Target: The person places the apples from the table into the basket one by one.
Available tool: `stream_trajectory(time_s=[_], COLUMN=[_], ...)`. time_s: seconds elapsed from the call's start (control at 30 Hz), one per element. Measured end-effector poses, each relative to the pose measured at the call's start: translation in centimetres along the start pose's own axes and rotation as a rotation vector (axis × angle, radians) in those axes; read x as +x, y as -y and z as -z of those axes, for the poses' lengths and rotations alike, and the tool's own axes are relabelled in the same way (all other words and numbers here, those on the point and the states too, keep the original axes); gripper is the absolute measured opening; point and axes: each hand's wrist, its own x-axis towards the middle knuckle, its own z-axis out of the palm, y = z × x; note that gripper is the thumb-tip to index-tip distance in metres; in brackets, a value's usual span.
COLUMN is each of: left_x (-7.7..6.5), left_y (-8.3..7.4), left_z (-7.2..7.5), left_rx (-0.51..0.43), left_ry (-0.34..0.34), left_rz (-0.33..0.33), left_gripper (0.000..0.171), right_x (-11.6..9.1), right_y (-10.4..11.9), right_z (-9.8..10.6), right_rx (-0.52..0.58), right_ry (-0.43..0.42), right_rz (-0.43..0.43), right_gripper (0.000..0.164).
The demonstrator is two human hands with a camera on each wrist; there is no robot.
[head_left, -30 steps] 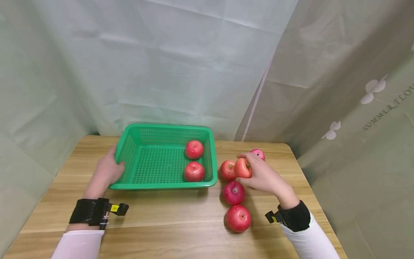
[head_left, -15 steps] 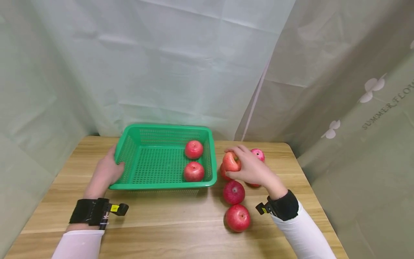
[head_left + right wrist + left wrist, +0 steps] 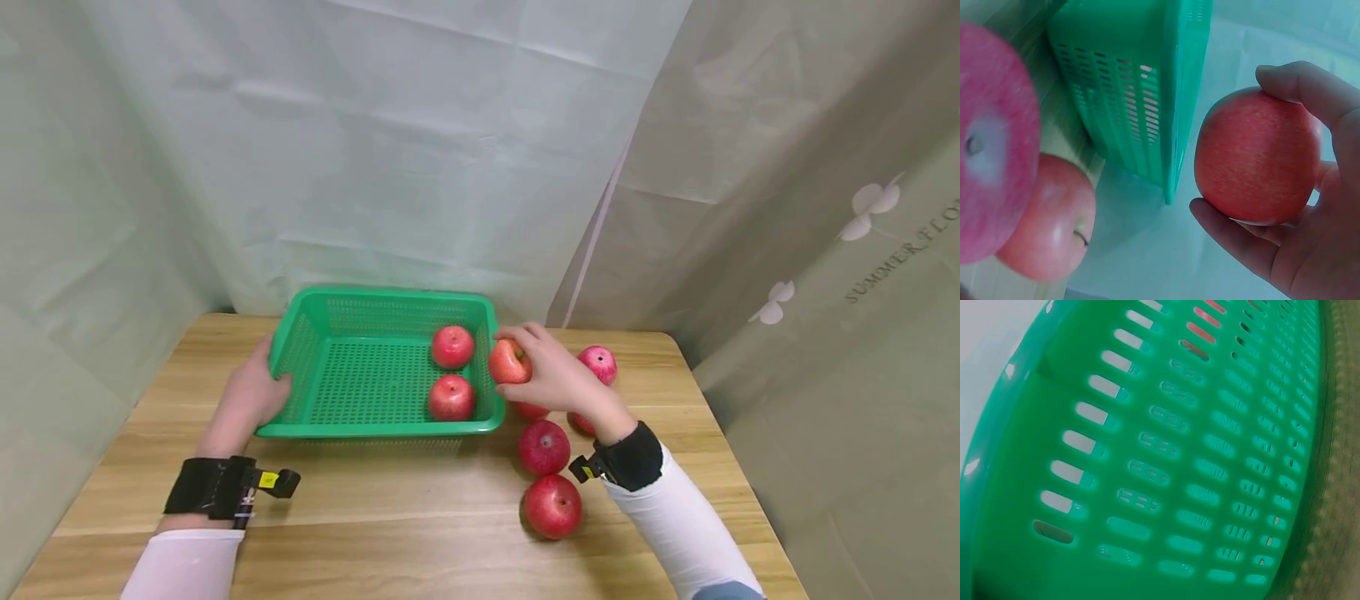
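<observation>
i watch the person's right hand (image 3: 558, 375) clamped on a red apple (image 3: 508, 362), thumb and fingers on opposite sides of it. the apple is up off the bench (image 3: 360, 517), near the right rim of the green basket (image 3: 375, 431); my right wrist feed shows a gap between the two. the left hand (image 3: 253, 393) grips the basket's left rim, thumb on the inner side.

in the basket i see a far apple (image 3: 452, 347) and a near apple (image 3: 452, 398), both by the right wall. right of the basket, a dark red apple (image 3: 543, 447) lies just behind the nearest apple (image 3: 552, 507). a pink apple (image 3: 599, 364) is farther back, and two more apples are partly hidden by the right hand and wrist. i have a pale curtain (image 3: 420, 167) behind the bench, and a black strap (image 3: 210, 487) on the left wrist.
</observation>
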Motion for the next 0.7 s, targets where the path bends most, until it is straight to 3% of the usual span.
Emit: stream_trajectory(time_s=[0.3, 0.7], left_x=[0.3, 0.5], left_y=[-0.4, -0.6], left_z=[-0.4, -0.5], left_rx=[-0.020, -0.009], left_ry=[0.014, 0.011], left_rz=[0.006, -0.013], left_gripper=[0.079, 0.078], right_x=[2.1, 6.2], right_y=[0.7, 1.6], right_z=[-0.7, -3.3], right_rx=[0.003, -0.021], right_ry=[0.039, 0.109], right_rz=[0.034, 0.095], right_gripper=[0.073, 0.071])
